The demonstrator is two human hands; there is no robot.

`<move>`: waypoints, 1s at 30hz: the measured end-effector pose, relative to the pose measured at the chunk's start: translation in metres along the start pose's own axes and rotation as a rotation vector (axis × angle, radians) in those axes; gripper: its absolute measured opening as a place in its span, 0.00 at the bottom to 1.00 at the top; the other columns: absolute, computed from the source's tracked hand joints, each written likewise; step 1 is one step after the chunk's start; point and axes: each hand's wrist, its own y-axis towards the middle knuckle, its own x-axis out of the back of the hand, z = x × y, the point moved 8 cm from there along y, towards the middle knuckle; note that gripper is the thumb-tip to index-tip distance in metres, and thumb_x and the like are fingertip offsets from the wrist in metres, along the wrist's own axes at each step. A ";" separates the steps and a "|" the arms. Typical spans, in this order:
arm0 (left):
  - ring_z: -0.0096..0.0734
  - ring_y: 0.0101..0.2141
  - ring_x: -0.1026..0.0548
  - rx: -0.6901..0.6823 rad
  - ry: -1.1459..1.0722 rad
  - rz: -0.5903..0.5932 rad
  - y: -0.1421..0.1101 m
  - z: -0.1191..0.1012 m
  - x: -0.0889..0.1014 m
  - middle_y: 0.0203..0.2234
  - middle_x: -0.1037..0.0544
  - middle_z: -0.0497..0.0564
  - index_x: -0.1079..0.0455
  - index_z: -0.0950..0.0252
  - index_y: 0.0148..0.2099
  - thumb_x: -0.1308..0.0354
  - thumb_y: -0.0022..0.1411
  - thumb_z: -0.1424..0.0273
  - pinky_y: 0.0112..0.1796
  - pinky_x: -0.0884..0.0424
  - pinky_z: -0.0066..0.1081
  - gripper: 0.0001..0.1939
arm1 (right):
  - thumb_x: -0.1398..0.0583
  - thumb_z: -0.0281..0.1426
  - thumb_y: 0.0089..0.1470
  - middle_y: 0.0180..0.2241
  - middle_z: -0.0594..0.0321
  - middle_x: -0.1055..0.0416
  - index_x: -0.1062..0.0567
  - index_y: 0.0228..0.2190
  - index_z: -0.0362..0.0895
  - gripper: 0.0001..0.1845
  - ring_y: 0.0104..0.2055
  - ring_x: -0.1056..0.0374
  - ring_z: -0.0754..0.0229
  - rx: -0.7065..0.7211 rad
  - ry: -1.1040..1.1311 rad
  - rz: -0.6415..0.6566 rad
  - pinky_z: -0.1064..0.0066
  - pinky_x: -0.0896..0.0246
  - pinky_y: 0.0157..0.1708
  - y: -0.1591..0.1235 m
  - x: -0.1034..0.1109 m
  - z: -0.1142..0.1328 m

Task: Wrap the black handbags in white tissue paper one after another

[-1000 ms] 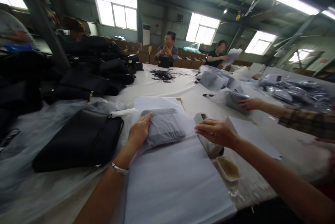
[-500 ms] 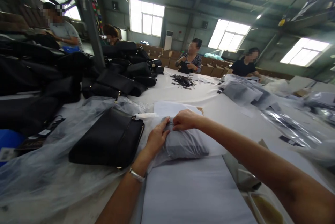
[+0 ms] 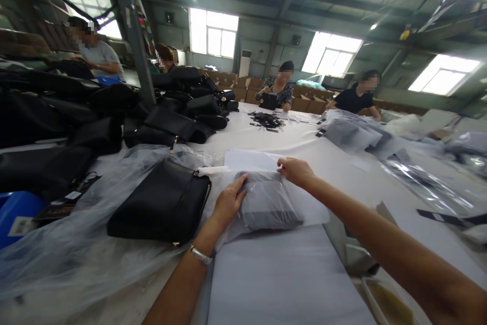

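A grey packet in a clear plastic bag (image 3: 270, 206) lies on white sheets in front of me. My left hand (image 3: 230, 201) rests along its left edge, thumb and fingers stretched out and apart. Just beyond the packet's far right corner, my right hand (image 3: 299, 170) is closed in a pinch; what its fingertips hold is too small to make out. To the left of my left hand, a black handbag (image 3: 158, 203) with gold-coloured fittings lies on crumpled clear plastic sheeting (image 3: 76, 233).
Black bags (image 3: 167, 124) are heaped at the left, near a blue container (image 3: 19, 216). Grey wrapped packets (image 3: 353, 130) lie at the right. Small dark tags (image 3: 268, 119) form a pile farther back. Several people work around the table (image 3: 243, 135); a metal post (image 3: 139, 41) rises at the left.
My right hand has moved right, away from my left hand, along the packet's far edge, still pinched. My left hand stays on the packet's left edge.
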 end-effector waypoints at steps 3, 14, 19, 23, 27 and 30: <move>0.37 0.59 0.31 -0.021 0.072 0.021 0.002 -0.008 0.001 0.59 0.29 0.54 0.35 0.62 0.63 0.50 0.67 0.71 0.59 0.35 0.40 0.23 | 0.46 0.39 0.64 0.49 0.56 0.26 0.28 0.50 0.47 0.17 0.50 0.29 0.54 0.076 0.097 -0.080 0.62 0.35 0.48 -0.055 0.001 0.002; 0.41 0.59 0.32 -0.074 0.305 0.067 0.003 -0.022 0.001 0.60 0.30 0.53 0.31 0.61 0.58 0.52 0.68 0.61 0.58 0.33 0.42 0.21 | 0.34 0.36 0.50 0.69 0.52 0.56 0.49 0.67 0.49 0.48 0.70 0.61 0.41 0.345 0.234 -0.026 0.47 0.57 0.66 -0.121 -0.060 0.058; 0.40 0.61 0.35 -0.025 0.295 -0.056 -0.003 -0.047 0.036 0.61 0.31 0.55 0.34 0.62 0.61 0.54 0.69 0.56 0.61 0.39 0.43 0.25 | 0.36 0.30 0.51 0.62 0.49 0.39 0.43 0.64 0.41 0.42 0.64 0.43 0.48 0.383 0.350 -0.104 0.59 0.47 0.62 -0.091 -0.009 0.042; 0.40 0.63 0.39 0.019 0.304 -0.097 0.013 -0.059 0.048 0.63 0.35 0.57 0.41 0.64 0.66 0.56 0.70 0.55 0.63 0.43 0.44 0.28 | 0.36 0.39 0.55 0.57 0.51 0.31 0.34 0.59 0.44 0.33 0.60 0.37 0.48 0.372 0.309 -0.240 0.56 0.44 0.59 -0.050 0.033 0.017; 0.43 0.65 0.42 0.057 0.294 -0.005 0.036 -0.054 0.039 0.66 0.40 0.58 0.51 0.62 0.70 0.54 0.69 0.54 0.63 0.45 0.48 0.33 | 0.35 0.43 0.55 0.54 0.53 0.28 0.28 0.54 0.45 0.28 0.57 0.35 0.47 0.443 0.210 -0.300 0.55 0.43 0.57 -0.020 0.047 0.011; 0.41 0.65 0.43 0.070 0.244 0.052 0.042 -0.051 0.035 0.66 0.41 0.57 0.53 0.61 0.71 0.54 0.69 0.53 0.63 0.45 0.46 0.33 | 0.37 0.42 0.57 0.55 0.53 0.29 0.30 0.56 0.44 0.28 0.57 0.36 0.48 0.571 0.146 -0.331 0.54 0.46 0.59 -0.015 0.045 0.022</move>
